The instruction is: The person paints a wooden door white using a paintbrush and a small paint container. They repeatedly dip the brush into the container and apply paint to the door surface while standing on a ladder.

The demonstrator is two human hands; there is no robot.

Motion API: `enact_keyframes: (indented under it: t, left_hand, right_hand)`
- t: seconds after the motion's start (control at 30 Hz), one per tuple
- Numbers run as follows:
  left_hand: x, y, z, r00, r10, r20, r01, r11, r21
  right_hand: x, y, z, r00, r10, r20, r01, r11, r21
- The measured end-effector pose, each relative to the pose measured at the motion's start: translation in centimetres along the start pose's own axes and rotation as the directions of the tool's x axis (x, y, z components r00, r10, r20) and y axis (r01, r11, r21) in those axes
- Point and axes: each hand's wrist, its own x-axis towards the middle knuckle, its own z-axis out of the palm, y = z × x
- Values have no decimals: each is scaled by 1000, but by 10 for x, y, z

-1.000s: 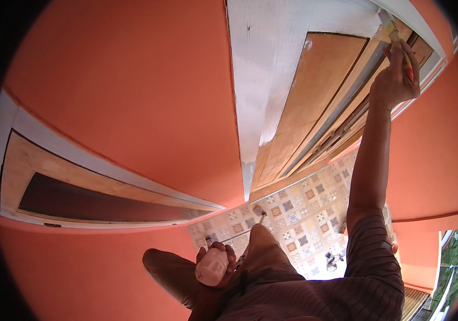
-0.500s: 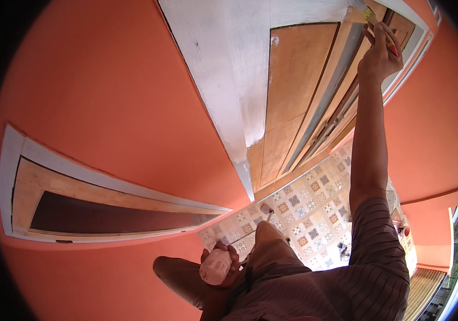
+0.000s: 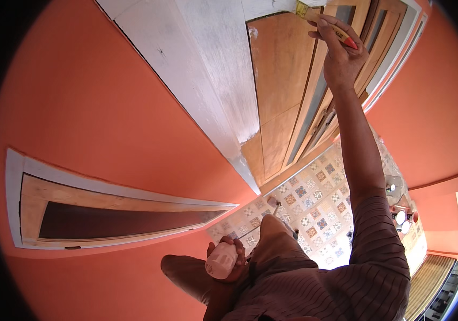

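Note:
A paintbrush (image 3: 313, 15) with a wooden, red-tipped handle is gripped in my right hand (image 3: 345, 61), arm stretched up. Its pale bristles meet the top of the brown wooden door panel (image 3: 282, 64), at the edge of a white-painted crosspiece (image 3: 263, 7). White paint also covers the door's upright board (image 3: 223, 75) to the left, ending in a ragged edge low down. Near my bent knees, my left hand (image 3: 235, 258) is wrapped around a pale cup-like container (image 3: 221, 261). What is inside the container cannot be seen.
Orange walls (image 3: 106, 107) flank the door. A window with a white frame (image 3: 12, 198) is set low at left. Patterned tiles (image 3: 314, 198) make up the floor, with paint cans (image 3: 399, 216) standing at right. A long-handled tool (image 3: 276, 208) lies near my knee.
My right hand has moved left with the brush along the top of the door panel. The view has shifted slightly, bringing the cans at right into sight. My left hand still holds the container.

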Motion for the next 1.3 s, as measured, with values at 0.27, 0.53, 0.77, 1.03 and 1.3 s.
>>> enact_keyframes:
  t: [0.27, 0.53, 0.77, 1.03, 1.3]
  left_hand:
    - [-3, 1, 3, 1000, 12, 22, -11, 999, -40]
    - [4, 0, 6, 999, -23, 44, 23, 1000, -11]
    - [0, 1, 0, 997, -28, 74, 30, 999, -24]
    - [5, 2, 1, 994, -66, 87, 68, 998, -18]
    - [2, 3, 11, 996, -62, 60, 63, 998, -18]
  right_hand:
    - [17, 21, -28, 941, -253, -223, 162, 919, -360]
    - [-36, -8, -1, 956, -187, 226, 231, 954, -192]
    - [31, 11, -42, 964, -186, -192, 128, 951, -281]
    - [-2, 6, -25, 911, -326, 252, 397, 860, -321]
    - [40, 28, -39, 957, -291, 9, 253, 817, -518]
